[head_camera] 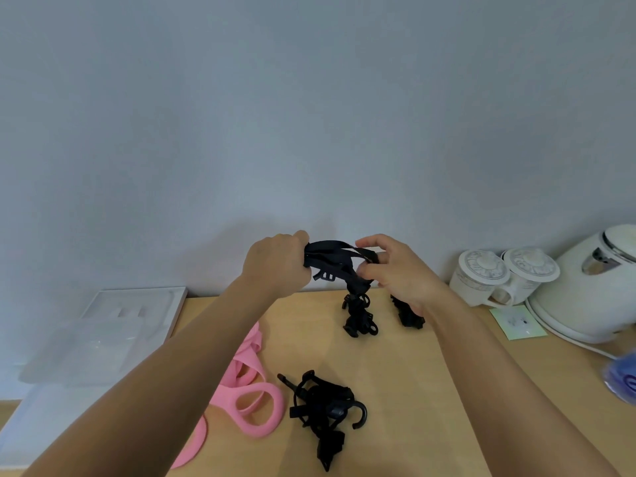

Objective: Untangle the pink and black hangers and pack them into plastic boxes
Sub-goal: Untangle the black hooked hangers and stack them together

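I hold a bundle of black hangers (335,261) in the air above the back of the wooden table (430,390). My left hand (277,263) grips its left end. My right hand (401,270) pinches its right end, and black clips dangle from it down to the tabletop. A second clump of black hangers (323,411) with a hook lies near the front of the table. Pink hangers (251,397) lie left of it, partly hidden by my left forearm. Clear plastic boxes (96,339) stand at the left.
Two white lidded mugs (499,277) and a white kettle (592,287) stand at the back right against the wall. A small pale green card (518,321) lies in front of them. A blue object (623,376) shows at the right edge.
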`<act>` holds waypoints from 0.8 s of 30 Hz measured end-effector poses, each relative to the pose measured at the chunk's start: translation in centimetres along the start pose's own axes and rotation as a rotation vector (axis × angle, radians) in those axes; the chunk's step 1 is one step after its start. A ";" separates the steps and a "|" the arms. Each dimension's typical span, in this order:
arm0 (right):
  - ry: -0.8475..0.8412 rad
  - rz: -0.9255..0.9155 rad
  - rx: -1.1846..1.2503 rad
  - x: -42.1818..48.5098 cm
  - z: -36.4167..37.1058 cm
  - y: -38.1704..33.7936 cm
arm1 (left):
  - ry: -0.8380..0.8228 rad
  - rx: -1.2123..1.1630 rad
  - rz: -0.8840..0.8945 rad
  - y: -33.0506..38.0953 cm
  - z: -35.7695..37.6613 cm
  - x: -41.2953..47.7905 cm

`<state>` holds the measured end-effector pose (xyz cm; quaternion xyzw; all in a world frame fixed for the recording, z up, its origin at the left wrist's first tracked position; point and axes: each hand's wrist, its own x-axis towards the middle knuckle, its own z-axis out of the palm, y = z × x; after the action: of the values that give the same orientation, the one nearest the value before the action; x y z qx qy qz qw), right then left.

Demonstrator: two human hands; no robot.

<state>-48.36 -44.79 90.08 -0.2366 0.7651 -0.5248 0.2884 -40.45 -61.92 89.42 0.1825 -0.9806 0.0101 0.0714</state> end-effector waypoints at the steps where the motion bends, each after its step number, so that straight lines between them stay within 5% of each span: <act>1: 0.045 0.003 -0.040 0.1 0.1 0.1 | 0.004 0.011 0.004 0.0 0.0 -0.1; 8: 0.283 0.202 0.187 0.8 1.7 0.9 | 0.087 0.154 -0.008 1.0 -0.1 -0.4; 14: 0.070 0.454 0.590 0.7 2.4 1.4 | 0.148 0.128 -0.031 1.3 -0.2 -0.6; 20: -0.282 0.540 0.744 -0.4 3.2 1.7 | 0.253 0.075 0.015 1.2 -0.1 -0.1; 24: -0.144 0.448 1.073 -0.1 3.5 1.4 | 0.323 0.005 0.035 1.0 0.2 -0.2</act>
<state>-45.97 -46.60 87.82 0.0751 0.4024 -0.7476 0.5230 -40.64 -60.91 89.24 0.1615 -0.9593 0.0428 0.2277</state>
